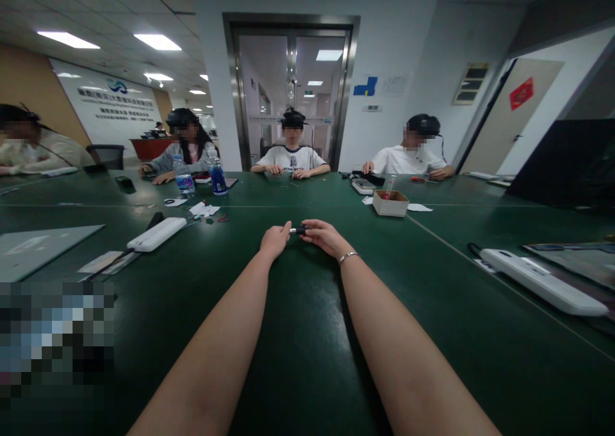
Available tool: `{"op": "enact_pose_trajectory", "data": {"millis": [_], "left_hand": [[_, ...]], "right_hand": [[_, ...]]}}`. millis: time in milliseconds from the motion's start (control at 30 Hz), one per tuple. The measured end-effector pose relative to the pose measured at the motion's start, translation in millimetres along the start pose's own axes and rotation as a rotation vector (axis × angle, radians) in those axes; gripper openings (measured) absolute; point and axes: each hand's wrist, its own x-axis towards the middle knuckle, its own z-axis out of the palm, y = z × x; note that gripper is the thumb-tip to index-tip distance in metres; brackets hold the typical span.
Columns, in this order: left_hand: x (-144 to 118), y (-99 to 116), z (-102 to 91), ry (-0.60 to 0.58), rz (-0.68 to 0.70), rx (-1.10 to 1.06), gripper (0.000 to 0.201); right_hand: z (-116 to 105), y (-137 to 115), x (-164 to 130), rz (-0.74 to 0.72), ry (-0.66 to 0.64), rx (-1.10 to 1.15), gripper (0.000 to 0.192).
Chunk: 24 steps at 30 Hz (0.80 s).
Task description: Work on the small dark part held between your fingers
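Observation:
A small black-and-silver cylinder (298,230) lies level between my two hands, just over the green table (298,295). My left hand (275,241) pinches its silver end between thumb and fingers. My right hand (327,237), with a silver bracelet at the wrist, has its fingers closed on the black end. The cylinder is too small in view to tell its exact kind, and the fingers cover both of its ends.
White power strips (157,234) (542,282) lie to the left and right. A small open box (391,203) stands at right beyond my hands. Bottles (218,178) and paper scraps (204,210) are at left. Several people wearing headsets sit along the far side.

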Motion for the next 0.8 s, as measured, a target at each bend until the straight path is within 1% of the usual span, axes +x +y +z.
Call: {"op": "enact_pose_trajectory", "data": {"millis": [167,267,367,500,633,767,800], "left_hand": [[-2,0,-0.1,-0.016,-0.011,-0.039,0.058],[0,-2,2.5,0.009,-0.005,-0.049,0.058],[2,-6,5.7,0.032,0.037,-0.077,0.055],[5,-9,8.2,0.041,0.095,-0.114,0.046],[6,-10,9.7,0.056,0.122,-0.123,0.036],[4,-9,11.3,0.069,0.211,-0.258,0.018],[3,-8,11.4,0.065,0.233,-0.298,0.019]], "right_hand": [[1,-1,-1,0.000,0.023,0.004,0.028],[2,-1,-1,0.006,0.035,0.005,0.025],[3,-1,-2,0.022,0.041,0.005,0.022],[4,-2,-2,0.035,0.064,-0.001,0.018],[5,-3,-1,0.032,0.079,0.002,0.016],[4,-3,-1,0.029,0.094,0.007,0.013],[4,-3,-1,0.029,0.097,0.007,0.013]]}}
